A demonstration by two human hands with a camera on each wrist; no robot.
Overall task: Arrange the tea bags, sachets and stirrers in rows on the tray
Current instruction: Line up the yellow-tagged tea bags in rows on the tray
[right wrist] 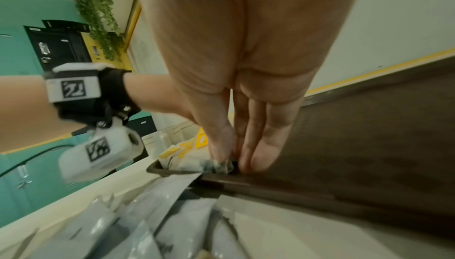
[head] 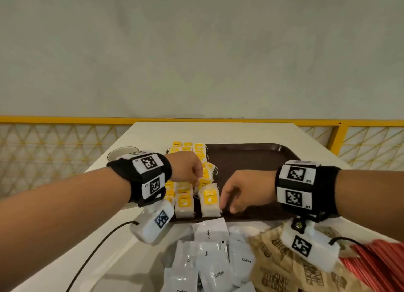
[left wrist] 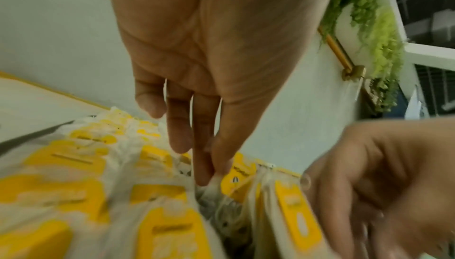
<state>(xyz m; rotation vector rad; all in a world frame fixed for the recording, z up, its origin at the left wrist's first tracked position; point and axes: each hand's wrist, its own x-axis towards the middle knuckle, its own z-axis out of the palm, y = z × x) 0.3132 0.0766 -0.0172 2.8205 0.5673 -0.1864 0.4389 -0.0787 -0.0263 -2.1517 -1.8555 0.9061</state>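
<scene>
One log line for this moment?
stage: tea bag rows | left hand: pinches tea bag | right hand: at front tea bag | tray | coffee sachets, stirrers: off tray

Tray on table, centre. Tea bags in rows on tray's left part. Cup left of tray, at its far corner. Coffee sachets on table before tray; sugar sachets right of them; stirrers rightmost.
</scene>
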